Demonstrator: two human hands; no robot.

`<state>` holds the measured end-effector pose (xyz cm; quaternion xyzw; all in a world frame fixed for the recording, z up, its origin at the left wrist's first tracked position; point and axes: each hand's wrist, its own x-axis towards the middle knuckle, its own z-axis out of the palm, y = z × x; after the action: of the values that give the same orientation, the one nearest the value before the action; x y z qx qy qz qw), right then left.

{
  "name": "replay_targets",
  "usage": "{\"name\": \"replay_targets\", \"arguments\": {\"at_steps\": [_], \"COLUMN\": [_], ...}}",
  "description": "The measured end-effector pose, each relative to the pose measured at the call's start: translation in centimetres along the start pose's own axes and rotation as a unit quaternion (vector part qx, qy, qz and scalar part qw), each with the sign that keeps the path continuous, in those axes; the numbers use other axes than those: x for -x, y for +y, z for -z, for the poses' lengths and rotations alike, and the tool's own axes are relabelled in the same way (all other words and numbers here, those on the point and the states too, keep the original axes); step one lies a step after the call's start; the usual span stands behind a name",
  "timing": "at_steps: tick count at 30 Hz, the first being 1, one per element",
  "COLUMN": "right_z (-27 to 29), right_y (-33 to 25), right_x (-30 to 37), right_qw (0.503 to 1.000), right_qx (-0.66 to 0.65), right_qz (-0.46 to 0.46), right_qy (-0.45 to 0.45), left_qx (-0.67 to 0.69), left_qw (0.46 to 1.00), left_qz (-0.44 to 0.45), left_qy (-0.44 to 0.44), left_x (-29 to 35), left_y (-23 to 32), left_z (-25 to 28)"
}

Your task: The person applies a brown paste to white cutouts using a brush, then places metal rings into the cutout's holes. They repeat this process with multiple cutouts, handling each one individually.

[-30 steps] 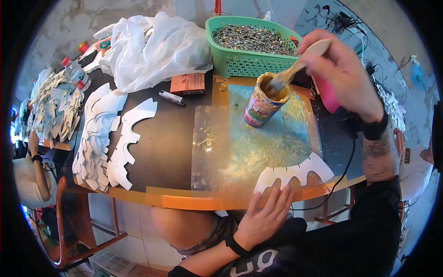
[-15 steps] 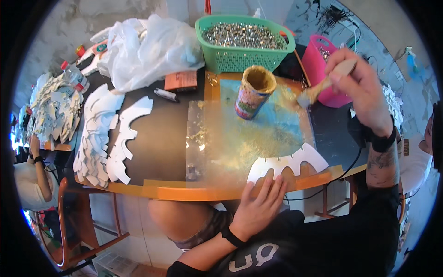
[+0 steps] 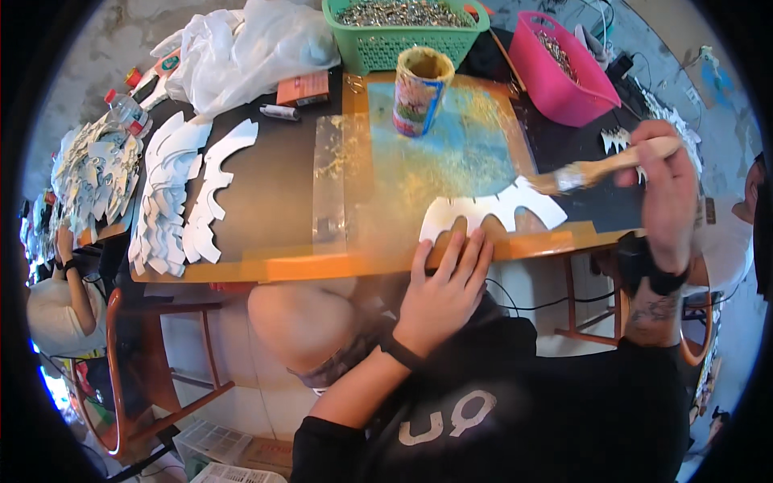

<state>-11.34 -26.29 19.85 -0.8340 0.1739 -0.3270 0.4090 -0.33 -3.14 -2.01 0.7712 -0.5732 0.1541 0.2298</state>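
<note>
Light is bright around the scalloped white piece, which reads crisp and pale. Left of it, the clear film catches glare; to its lower left, a hazy smear softens the orange table edge. Far out from the piece, straight lines bow, corners turn black, and a bluish-white glow burns out at far lower left.

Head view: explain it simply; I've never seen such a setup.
No machine here: these are a person's bare hands. Every picture comes from a fisheye camera worn on that person's head, looking down, so straight edges bend. The left hand rests its fingers on a white scalloped piece at the front of the table. The right hand holds a brush, its bristles by the piece's right end; whether they touch is unclear. Beyond stand a smeared can, plus a green basket and a pink basket of shiny parts; stacked white pieces lie left.
</note>
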Motion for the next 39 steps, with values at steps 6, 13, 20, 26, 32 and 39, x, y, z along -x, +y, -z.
{"name": "replay_targets", "arguments": {"at_steps": [6, 13, 20, 26, 32, 39], "right_z": [-7.7, -10.6, -11.9, -10.4, -10.8, -12.3], "right_y": [3.7, 4.0, 5.4, 5.4, 4.9, 4.5], "right_x": [4.8, 5.2, 4.1, 3.9, 3.5, 3.4], "right_qw": [0.995, 0.995, 0.995, 0.993, 0.990, 0.994], "right_qx": [-0.098, -0.089, 0.087, 0.094, 0.134, 0.099], "right_qz": [-0.024, -0.036, 0.042, 0.074, 0.038, 0.035], "right_qy": [0.006, -0.007, -0.031, 0.023, -0.020, -0.024], "left_qx": [0.018, 0.007, -0.027, -0.047, -0.020, 0.010], "left_qw": [1.000, 1.000, 0.999, 0.999, 0.999, 0.999], "left_qz": [0.009, 0.013, 0.016, 0.007, 0.023, 0.028], "left_qy": [0.010, 0.001, 0.001, 0.006, -0.035, -0.024], "left_x": [-0.1, 0.2, -0.1, -0.2, -0.3, -0.4], "left_y": [0.3, 0.3, 0.4, 0.4, 0.6, 0.8], "left_z": [0.1, 0.0, 0.1, -0.7, 0.1, -0.2]}}
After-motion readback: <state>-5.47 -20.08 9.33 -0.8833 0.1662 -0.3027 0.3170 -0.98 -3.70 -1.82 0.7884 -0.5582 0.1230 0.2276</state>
